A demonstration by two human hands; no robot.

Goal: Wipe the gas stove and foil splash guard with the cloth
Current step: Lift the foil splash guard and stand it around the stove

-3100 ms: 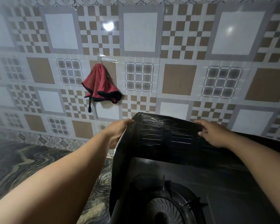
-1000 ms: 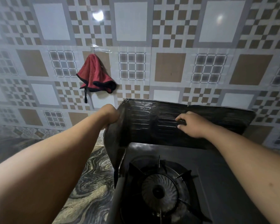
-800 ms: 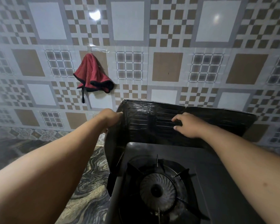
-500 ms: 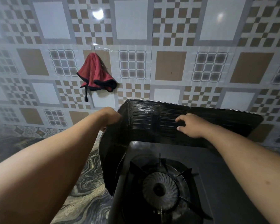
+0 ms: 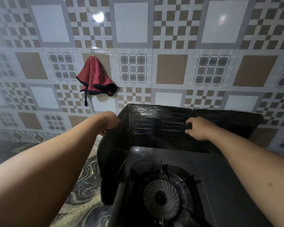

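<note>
A dark foil splash guard (image 5: 147, 123) stands folded around the back and left side of the black gas stove (image 5: 220, 174). My left hand (image 5: 109, 122) grips the guard's left fold from outside, its fingers partly hidden behind the foil. My right hand (image 5: 197, 128) presses flat on the inner face of the back panel, fingers spread, holding nothing. The burner (image 5: 161, 194) with its pan supports lies below the hands. A red cloth (image 5: 95, 80) with black trim hangs from a hook on the tiled wall, up and left of my left hand, untouched.
The patterned tile wall (image 5: 170, 69) rises directly behind the guard. A marbled dark countertop (image 5: 82, 190) stretches left of the stove. The guard's right panel (image 5: 239, 123) extends toward the wall on the right.
The left side panel has swung outward and lower along the stove's left edge. My left hand slid a little down the fold; my right hand stays pressed on the back panel.
</note>
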